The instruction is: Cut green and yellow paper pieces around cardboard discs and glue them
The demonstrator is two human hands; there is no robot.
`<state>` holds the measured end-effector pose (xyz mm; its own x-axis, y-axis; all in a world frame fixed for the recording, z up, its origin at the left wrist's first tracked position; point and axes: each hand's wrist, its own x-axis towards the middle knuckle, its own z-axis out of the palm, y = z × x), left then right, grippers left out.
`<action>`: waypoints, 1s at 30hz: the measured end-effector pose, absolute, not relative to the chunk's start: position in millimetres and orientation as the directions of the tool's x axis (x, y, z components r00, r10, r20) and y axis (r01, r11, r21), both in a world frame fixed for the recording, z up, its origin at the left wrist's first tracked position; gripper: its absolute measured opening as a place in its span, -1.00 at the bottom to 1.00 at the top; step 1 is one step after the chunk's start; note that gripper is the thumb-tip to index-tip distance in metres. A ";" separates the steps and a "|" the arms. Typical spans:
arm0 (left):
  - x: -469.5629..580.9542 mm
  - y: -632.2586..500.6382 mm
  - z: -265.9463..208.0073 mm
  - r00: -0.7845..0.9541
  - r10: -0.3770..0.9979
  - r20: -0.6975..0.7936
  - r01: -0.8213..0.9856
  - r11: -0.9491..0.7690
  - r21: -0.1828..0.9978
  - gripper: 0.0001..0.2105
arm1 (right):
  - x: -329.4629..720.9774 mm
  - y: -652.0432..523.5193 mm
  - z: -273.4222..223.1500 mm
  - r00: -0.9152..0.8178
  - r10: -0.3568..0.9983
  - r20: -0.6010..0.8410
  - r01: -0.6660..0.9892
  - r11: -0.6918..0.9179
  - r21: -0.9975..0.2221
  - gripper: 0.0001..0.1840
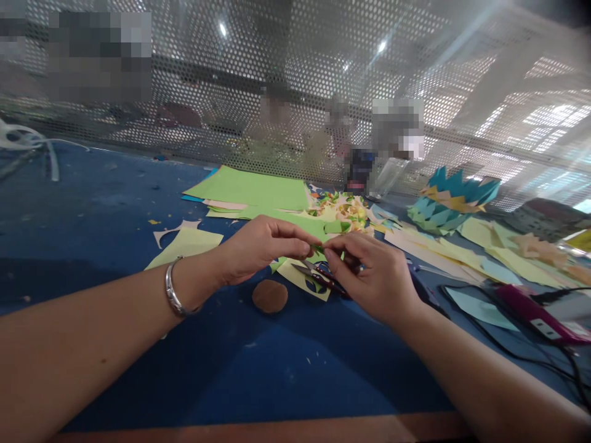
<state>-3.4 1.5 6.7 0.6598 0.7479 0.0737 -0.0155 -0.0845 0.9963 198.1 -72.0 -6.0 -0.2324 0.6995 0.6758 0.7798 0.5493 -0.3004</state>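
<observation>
Between the fingertips of both hands is a small piece of green paper [317, 248], mostly hidden by the fingers. My left hand [263, 247] pinches it from the left, a silver bracelet on the wrist. From the right, my right hand [372, 271] pinches it with thumb and forefinger. Under the hands lie scissors [318, 274], their handles partly covered by my right hand, on a pale yellow paper scrap [300, 277] with cut-outs. A round brown disc [270, 296] rests on the blue table just below my left hand.
Green sheets [249, 187] are stacked behind the hands, beside a heap of small paper cuttings [344, 209]. Zigzag-cut paper [452, 200] stands at the right. A purple power strip [535, 314] with black cords lies at the right edge. Perforated metal screening [295, 74] closes off the back.
</observation>
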 end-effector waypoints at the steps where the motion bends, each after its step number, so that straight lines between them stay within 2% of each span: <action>1: -3.3 1.5 6.5 0.660 0.747 0.079 -0.009 -0.097 0.995 -0.81 | 198.4 -71.9 -6.1 -0.235 0.698 0.676 0.786 0.546 -0.291 -0.89; 9: -4.6 1.6 6.5 0.713 0.699 0.062 -0.008 -0.080 0.997 -0.69 | 199.0 -73.1 -5.9 -0.223 0.672 0.707 0.823 0.518 -0.233 -0.93; 14: -5.7 -0.1 8.7 0.758 0.652 0.029 0.002 -0.046 0.999 -0.73 | 199.5 -74.0 -5.9 -0.237 0.671 0.703 0.817 0.529 -0.230 -0.92; 21: -6.0 2.8 8.2 0.742 0.669 0.041 -0.012 -0.048 0.999 -0.72 | 200.1 -77.4 -3.7 -0.255 0.698 0.669 0.782 0.556 -0.282 -0.96; 30: -5.3 0.7 7.7 0.751 0.658 0.053 -0.020 -0.057 0.998 -0.74 | 202.0 -76.3 -4.0 -0.265 0.690 0.674 0.793 0.553 -0.255 -0.90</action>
<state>-5.3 0.7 7.7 0.7512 0.6580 0.0525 -0.0199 -0.0569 0.9982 202.0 -76.3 -4.0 -0.2650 0.6899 0.6736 0.7931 0.5533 -0.2547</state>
